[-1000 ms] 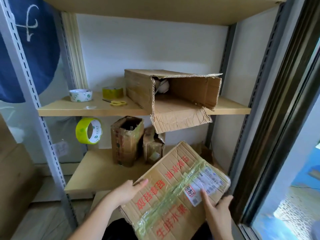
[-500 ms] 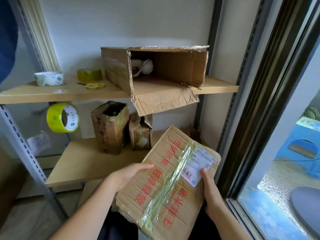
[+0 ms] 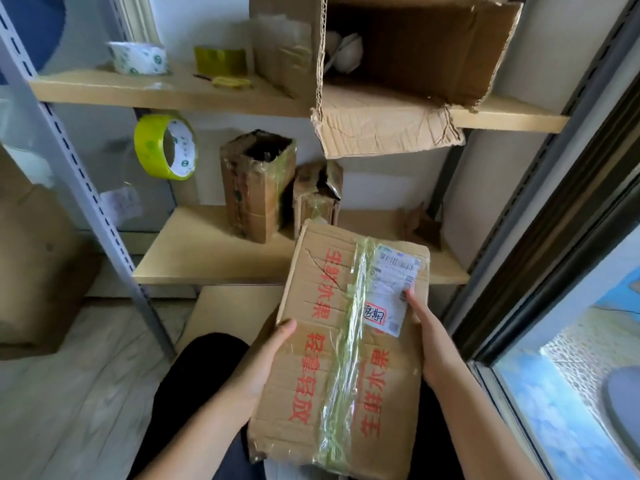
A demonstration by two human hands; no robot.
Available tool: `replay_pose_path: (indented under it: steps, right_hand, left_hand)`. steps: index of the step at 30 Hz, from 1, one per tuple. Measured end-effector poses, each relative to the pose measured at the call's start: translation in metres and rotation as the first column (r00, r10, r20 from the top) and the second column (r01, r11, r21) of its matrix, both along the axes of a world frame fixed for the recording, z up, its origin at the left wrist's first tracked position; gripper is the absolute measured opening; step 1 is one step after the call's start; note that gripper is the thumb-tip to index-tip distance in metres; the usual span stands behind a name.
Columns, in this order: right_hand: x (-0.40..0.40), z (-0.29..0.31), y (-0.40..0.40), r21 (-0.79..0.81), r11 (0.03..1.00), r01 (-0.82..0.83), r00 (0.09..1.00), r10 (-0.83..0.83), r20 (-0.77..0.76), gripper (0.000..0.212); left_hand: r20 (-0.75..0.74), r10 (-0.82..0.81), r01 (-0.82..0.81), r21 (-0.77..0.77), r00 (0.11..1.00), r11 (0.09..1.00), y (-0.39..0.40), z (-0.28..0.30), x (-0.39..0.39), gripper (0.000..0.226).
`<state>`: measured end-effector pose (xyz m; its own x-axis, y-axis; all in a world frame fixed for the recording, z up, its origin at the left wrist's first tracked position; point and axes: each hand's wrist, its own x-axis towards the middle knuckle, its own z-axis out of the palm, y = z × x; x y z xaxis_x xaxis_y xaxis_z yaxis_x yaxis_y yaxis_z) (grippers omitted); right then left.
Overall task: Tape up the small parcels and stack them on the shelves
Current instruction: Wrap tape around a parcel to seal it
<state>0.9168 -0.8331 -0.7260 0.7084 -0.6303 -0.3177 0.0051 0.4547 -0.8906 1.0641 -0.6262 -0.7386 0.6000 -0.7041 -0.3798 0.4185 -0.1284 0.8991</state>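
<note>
Parcel (image 3: 341, 355) first: a flat cardboard box with red print, a strip of clear tape down its middle and a white shipping label (image 3: 393, 289), sits low over the person's lap, just short of the lower shelf (image 3: 214, 258). The left hand (image 3: 268, 362) holds its left edge with the thumb laid on top; the right hand (image 3: 426, 337) holds the right edge, its thumb resting on the label, and the other fingers of both hands are hidden under the box, so I cannot tell how they lie. It looks taped already, so the step in hand seems to be stacking. The next move would call for lifting it forward and level onto the lower shelf. 2 small taped boxes, a taller one (image 3: 258, 185) and a crumpled one (image 3: 317, 199), stand near the back there and narrow the free space. Further up, a yellow tape roll (image 3: 164, 147) hangs under the upper shelf (image 3: 166, 93), whose big open carton (image 3: 398, 64) droops a flap into the gap. 2 more tape rolls (image 3: 138, 58) and yellow scissors (image 3: 230, 82) lie beside it.
</note>
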Motion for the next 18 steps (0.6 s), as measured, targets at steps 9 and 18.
replay_pose_path:
  steps: [9,18]
  right_hand:
    - [0.022,-0.004,0.006,-0.073,0.983,-0.170,0.979,0.177,0.104,0.055]
    - [0.034,0.007,0.039,-0.907,0.360,-0.220,0.873,-0.341,-0.348,0.121]
  left_hand:
    - [0.210,0.207,-0.211,-0.004,0.955,0.978,0.025,-0.012,-0.008,0.027]
    - [0.786,0.091,-0.269,0.099,0.612,0.958,-0.004,0.004,0.008,0.106]
